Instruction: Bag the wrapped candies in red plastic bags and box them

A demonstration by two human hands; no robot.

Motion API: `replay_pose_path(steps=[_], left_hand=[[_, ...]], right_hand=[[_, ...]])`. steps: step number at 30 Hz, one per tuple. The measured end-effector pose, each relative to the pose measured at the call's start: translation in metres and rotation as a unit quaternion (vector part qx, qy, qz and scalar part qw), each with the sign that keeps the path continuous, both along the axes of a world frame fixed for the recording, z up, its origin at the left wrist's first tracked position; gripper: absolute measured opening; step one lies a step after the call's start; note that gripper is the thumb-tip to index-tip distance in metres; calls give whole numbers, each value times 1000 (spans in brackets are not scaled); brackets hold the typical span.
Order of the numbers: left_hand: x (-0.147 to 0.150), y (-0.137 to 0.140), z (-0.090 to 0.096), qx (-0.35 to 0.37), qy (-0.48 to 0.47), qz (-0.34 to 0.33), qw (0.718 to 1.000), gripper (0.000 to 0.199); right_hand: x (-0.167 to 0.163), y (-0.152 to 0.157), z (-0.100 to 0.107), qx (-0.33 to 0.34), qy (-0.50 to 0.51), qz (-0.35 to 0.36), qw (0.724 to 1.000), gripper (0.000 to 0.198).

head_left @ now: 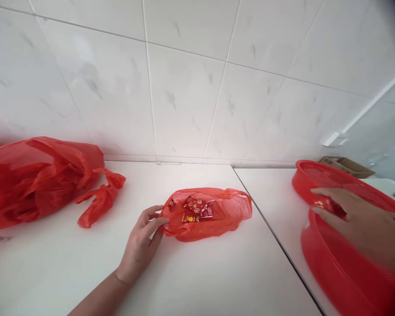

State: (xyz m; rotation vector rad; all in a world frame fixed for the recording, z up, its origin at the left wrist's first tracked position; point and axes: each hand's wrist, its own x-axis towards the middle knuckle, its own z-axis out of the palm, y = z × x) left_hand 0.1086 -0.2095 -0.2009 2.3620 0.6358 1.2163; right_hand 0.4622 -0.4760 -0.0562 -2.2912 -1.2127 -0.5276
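Observation:
A red plastic bag [230, 213] lies open on the white table, with several small wrapped packets [197, 206] inside, mostly dark red and one yellow. My left hand [148, 230] pinches the bag's left rim between thumb and fingers. Over at the right, my right hand [358, 219] is above the rims of two red plastic baskets, holding a small red packet [329, 205] between thumb and fingers. Motion slightly blurs this hand. The nearer basket [332, 263] is partly covered by the hand and forearm; the farther basket [303, 182] has a mesh bottom.
A heap of red plastic bags [42, 175] lies at the left, with a crumpled bag [102, 197] beside it. Behind the table stands a tiled wall [187, 96]. A cardboard box [349, 166] sits at the far right. A seam [276, 237] divides two white tabletops.

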Motion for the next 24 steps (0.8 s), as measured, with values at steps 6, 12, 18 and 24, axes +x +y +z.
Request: replay_pose_path(steps=[6, 12, 18, 24], left_hand=[[-2, -4, -1, -1, -9, -17, 1000, 28], [-4, -5, 1, -2, -7, -18, 1000, 30], [-4, -4, 2, 0, -13, -19, 1000, 31], [-2, 24, 27, -75, 7, 24, 997, 23]], right_hand=[[-91, 104, 13, -155, -52, 298, 940, 40], [-130, 172, -6, -255, -23, 365, 895, 35], [-90, 166, -3, -217, 9, 160, 963, 40], [-61, 159, -7, -271, 212, 60, 937, 12]])
